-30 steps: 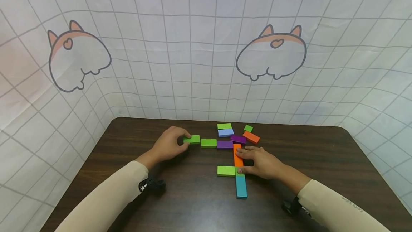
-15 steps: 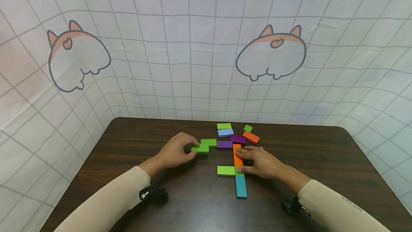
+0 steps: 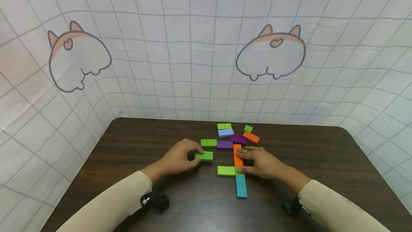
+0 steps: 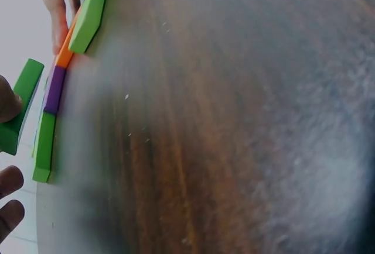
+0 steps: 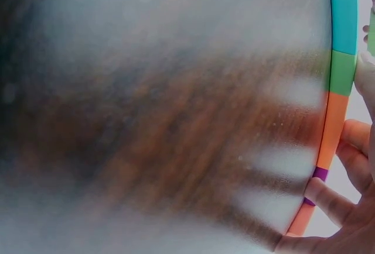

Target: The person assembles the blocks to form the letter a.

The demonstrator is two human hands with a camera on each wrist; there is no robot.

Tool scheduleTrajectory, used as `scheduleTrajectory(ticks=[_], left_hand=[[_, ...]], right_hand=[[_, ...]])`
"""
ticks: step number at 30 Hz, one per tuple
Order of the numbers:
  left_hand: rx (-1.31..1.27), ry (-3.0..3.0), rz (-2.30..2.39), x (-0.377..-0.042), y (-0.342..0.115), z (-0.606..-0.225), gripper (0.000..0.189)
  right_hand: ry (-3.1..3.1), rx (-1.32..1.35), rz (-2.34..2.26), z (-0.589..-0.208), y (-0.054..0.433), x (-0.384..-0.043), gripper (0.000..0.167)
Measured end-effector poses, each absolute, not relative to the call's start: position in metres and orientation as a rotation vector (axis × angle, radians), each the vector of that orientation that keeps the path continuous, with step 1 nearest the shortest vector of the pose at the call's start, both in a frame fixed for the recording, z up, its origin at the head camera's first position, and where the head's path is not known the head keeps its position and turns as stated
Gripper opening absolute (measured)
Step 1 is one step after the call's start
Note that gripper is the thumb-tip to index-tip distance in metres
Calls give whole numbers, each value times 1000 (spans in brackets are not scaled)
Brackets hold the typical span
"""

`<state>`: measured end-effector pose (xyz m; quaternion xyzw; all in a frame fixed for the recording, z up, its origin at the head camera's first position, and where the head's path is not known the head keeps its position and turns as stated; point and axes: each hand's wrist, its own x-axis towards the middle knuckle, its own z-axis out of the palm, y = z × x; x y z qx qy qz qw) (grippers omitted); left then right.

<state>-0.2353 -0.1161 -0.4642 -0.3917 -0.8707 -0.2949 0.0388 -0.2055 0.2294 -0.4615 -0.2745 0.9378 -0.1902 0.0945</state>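
- The left hand [image 3: 181, 156] has a narrow grip, thumb and fingers pinching one end of a held green block [image 3: 206, 156].
- The left wrist view shows that block raised and tilted above the desk [image 3: 193, 203]; from the head view it appears between the flat green block [image 3: 208, 143] and the lime block [image 3: 226, 171].
- The right hand [image 3: 262, 162] has a wide grip, fingers spread, with fingertips on the orange block [image 3: 237, 153] and the thumb at the small green block [image 5: 343, 72].
- The teal block [image 3: 241, 187] continues that column toward the person; the lime block sits against its left side at the small green block.
- The flat green block lies end to end with a purple block [image 3: 224, 145], near the orange one's far end.
- Dark lettering [image 3: 352, 204] runs along the right sleeve [image 3: 334, 210], too small to read.
- A white mark [image 3: 146, 201], also unreadable, shows on the black device [image 3: 157, 201] at the left wrist.
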Motion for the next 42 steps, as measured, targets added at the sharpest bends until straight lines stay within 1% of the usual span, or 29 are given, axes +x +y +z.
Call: scheduleTrajectory(ticks=[16,42], left_hand=[[-1282,-2669,-925,-223,-111,-472,20],[-1299,-2767,-809,-216,-109,-480,20]], right_hand=[[2789,-812,-559,-462,229,-206,76],[2790,-833,-573,-462,228,-204,75]])
